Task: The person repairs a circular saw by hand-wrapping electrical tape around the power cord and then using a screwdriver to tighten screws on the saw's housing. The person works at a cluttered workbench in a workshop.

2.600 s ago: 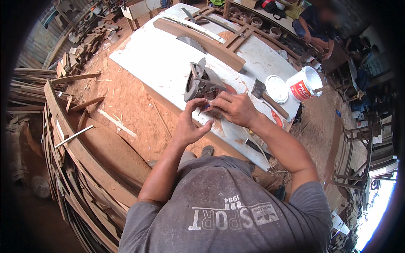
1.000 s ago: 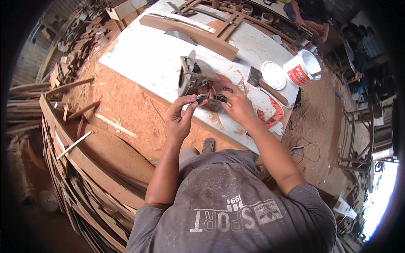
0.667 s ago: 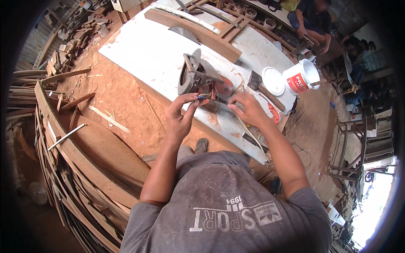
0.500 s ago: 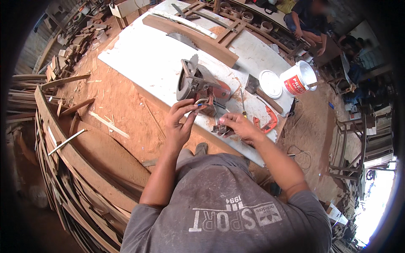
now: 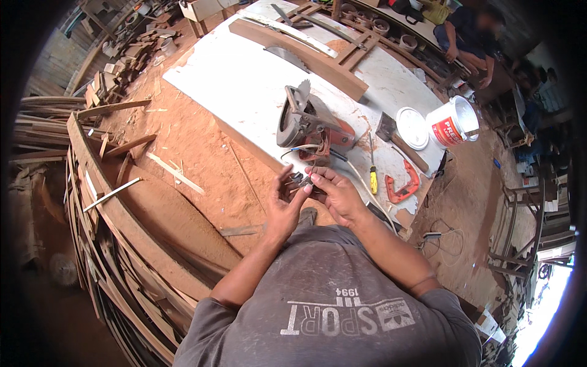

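Note:
In front of my chest, my left hand [image 5: 285, 205] and my right hand [image 5: 340, 197] meet at the near table edge. Both sets of fingers are closed around a small dark part [image 5: 299, 178], mostly covered by fingertips; its exact kind is unclear. Just beyond is a circular saw [image 5: 324, 122] with a toothed blade and red body, its loose wires [image 5: 304, 148] sticking out at the near end. A grey cable [image 5: 362, 175] runs from it towards me. To the right lie a yellow-handled screwdriver [image 5: 373, 178] and an orange-red handle-shaped piece [image 5: 405, 182].
The white table [image 5: 211, 85] also bears a hammer [image 5: 398, 139], a round lid [image 5: 413, 128], a white bucket [image 5: 454, 124], a loose saw blade [image 5: 286, 57] and a wooden beam [image 5: 299, 58]. Curved timber [image 5: 92, 165] is stacked at left. Another person [image 5: 465, 37] sits far right.
My left hand has let go of the wires at the saw and come down to my right hand. The dark part is now between both hands. The whole view has shifted slightly.

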A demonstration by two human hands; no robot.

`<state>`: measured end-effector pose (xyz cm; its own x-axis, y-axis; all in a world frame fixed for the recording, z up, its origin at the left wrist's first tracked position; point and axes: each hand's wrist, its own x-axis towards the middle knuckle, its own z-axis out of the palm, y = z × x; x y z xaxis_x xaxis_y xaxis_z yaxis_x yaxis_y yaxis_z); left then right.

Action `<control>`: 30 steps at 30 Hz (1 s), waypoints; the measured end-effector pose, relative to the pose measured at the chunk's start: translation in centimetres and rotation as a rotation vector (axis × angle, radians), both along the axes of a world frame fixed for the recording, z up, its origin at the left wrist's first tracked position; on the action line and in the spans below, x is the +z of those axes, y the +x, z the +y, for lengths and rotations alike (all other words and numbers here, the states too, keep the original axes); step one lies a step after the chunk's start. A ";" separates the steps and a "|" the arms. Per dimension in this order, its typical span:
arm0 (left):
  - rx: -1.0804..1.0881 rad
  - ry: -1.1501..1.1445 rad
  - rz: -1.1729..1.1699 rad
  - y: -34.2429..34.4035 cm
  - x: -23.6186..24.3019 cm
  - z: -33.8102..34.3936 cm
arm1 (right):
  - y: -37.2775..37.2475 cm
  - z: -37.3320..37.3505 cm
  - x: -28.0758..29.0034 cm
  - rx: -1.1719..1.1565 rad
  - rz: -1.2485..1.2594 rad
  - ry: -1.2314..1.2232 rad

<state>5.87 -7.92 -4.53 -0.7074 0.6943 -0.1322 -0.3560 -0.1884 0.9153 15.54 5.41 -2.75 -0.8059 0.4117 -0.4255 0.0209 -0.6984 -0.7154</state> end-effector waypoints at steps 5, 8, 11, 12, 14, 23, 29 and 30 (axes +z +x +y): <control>0.085 -0.167 0.854 -1.7 0.0 -0.6 | -0.5 0.1 -0.5 0.026 -0.077 0.178; 0.074 -0.156 0.902 -2.3 -0.8 -0.8 | -1.1 0.3 0.7 0.048 -0.173 0.304; 0.082 -0.206 0.658 -1.9 -1.6 -1.0 | -0.9 0.7 1.5 0.100 -0.367 0.914; 0.068 -0.218 0.556 -1.8 -2.1 -1.0 | -0.9 0.7 2.0 0.058 -0.303 1.041; 0.073 -0.157 0.301 -1.7 -2.8 -0.8 | -1.0 0.6 3.6 -0.029 -0.171 1.290; 0.140 0.048 0.268 -1.9 -3.3 0.6 | -5.5 0.0 5.0 -0.046 -0.032 1.819; 0.028 0.007 0.320 -1.7 -0.3 1.0 | -1.2 1.0 6.0 -0.125 -0.106 1.423; 0.018 -0.049 0.447 -1.8 -0.3 1.3 | -0.3 1.0 5.9 -0.116 -0.144 1.276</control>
<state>4.05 -6.60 -4.80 -0.7144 0.6818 0.1572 0.0799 -0.1438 0.9864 15.22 6.36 3.19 -0.7178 0.6539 0.2389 0.1392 0.4710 -0.8711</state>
